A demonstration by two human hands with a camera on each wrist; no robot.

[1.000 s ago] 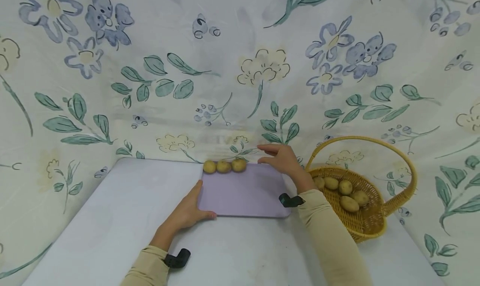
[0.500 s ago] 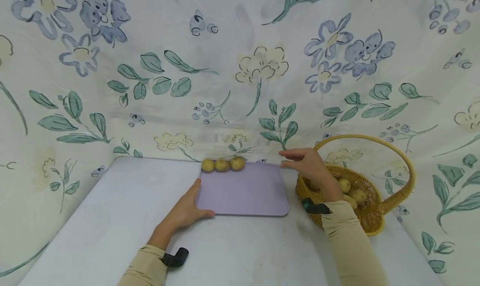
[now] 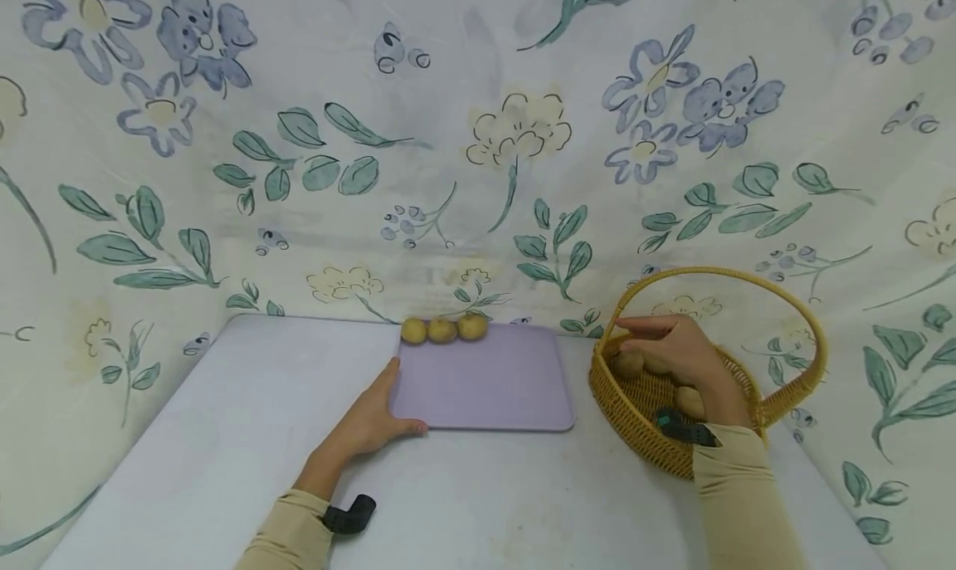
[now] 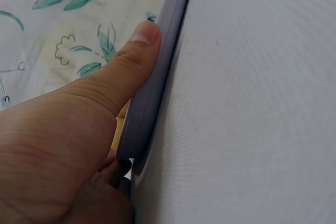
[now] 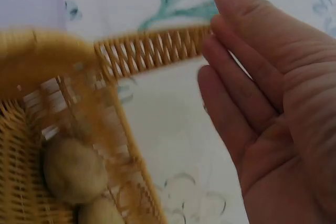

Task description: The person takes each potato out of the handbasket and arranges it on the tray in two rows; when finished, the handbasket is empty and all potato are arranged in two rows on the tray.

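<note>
My left hand (image 3: 369,416) lies at the near-left corner of a lilac tray (image 3: 493,387). Its thumb is straight against the tray's front side in the left wrist view, while the fingers extend along the left edge. Three potatoes (image 3: 442,330) sit in a row at the tray's back left. Over the wicker basket (image 3: 648,445), under its arched handle, hovers my right hand (image 3: 683,354), fingers loosely extended and nothing in its grasp in the right wrist view. Inside the basket, several potatoes (image 5: 73,171) show, partly hidden by that hand in the head view.
Both tray and basket stand on a white table (image 3: 246,437). A floral cloth (image 3: 418,155) hangs behind them, close to the tray's back edge. The tall basket handle (image 3: 810,338) arches over the right side.
My right hand has moved right, from above the tray's back right to over the basket. My left hand stays at the tray corner, and the three potatoes there keep their places.
</note>
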